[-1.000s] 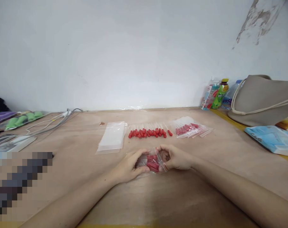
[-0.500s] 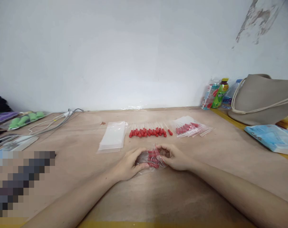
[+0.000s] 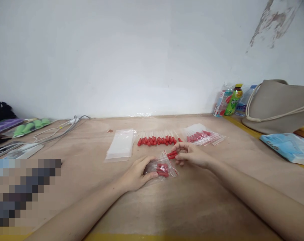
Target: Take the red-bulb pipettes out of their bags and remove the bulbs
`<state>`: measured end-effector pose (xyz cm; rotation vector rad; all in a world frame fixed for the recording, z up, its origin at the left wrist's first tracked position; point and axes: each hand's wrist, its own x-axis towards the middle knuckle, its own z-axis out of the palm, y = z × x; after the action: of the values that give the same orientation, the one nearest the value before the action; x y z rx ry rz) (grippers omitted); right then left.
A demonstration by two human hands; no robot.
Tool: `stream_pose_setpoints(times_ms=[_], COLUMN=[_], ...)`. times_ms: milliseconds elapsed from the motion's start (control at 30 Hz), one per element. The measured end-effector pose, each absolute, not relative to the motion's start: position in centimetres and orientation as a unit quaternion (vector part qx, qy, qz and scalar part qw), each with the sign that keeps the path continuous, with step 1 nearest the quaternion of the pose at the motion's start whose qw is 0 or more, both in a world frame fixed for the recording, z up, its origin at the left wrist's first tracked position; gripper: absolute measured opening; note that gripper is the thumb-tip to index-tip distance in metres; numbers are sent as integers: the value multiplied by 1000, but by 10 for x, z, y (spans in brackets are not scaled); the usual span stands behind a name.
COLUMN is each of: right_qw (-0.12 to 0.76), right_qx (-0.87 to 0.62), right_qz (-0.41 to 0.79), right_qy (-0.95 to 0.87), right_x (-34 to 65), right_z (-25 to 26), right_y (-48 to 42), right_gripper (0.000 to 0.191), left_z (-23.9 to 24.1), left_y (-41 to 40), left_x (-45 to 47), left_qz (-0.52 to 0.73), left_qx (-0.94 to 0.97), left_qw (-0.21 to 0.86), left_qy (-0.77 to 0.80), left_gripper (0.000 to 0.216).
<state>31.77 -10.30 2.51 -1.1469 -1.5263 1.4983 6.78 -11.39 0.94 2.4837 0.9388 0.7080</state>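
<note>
My left hand is closed on a clear zip bag, its thumb and fingers gripping the bag's sides. Inside lie several droppers with red rubber bulbs. At the bag's mouth, my right hand pinches the red bulb ends of droppers; their thin tubes point left toward the bag, and how many are held is unclear. Just beyond the hands lies a row of loose droppers, bulbs toward me. Filled zip bags overlap to the right of it, and a stack of flat bags lies left.
Grey cables and packs with green items lie at the left. Bottles, a grey-beige bag and a blue-and-white pack stand or lie at the right. A white wall closes off the back.
My right hand has moved up and slightly right from the bag's edge, and red dropper bulbs now show between its fingers. My left hand keeps its hold on the bag.
</note>
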Motion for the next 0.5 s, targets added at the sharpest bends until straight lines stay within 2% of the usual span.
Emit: stream_pose_setpoints(times_ms=[100,200,367,433,500], right_qw=[350,403,559,551,484], right_qx=[-438,-468,-492,-503,-513], right_qz=[574,506,274,152,51], right_qy=[-597,-602,-608,-648,-707], right_x=[349,383,406,402,394], right_z=[45,65,67,52,33], right_y=[-93,-86,-73,-66,-60], right_gripper=[27,26,31,28,27], left_z=[8,8,11,11,10], left_y=[-113,-114,-115,-114,-114], left_x=[67,67,68,68,67], left_qz=[244,241,234,233,235], left_qx=[885,884,886,886,887], left_qw=[199,201,201,200,198], left_qy=[343,347,346,347,346], left_gripper=[42,42,40,40,40])
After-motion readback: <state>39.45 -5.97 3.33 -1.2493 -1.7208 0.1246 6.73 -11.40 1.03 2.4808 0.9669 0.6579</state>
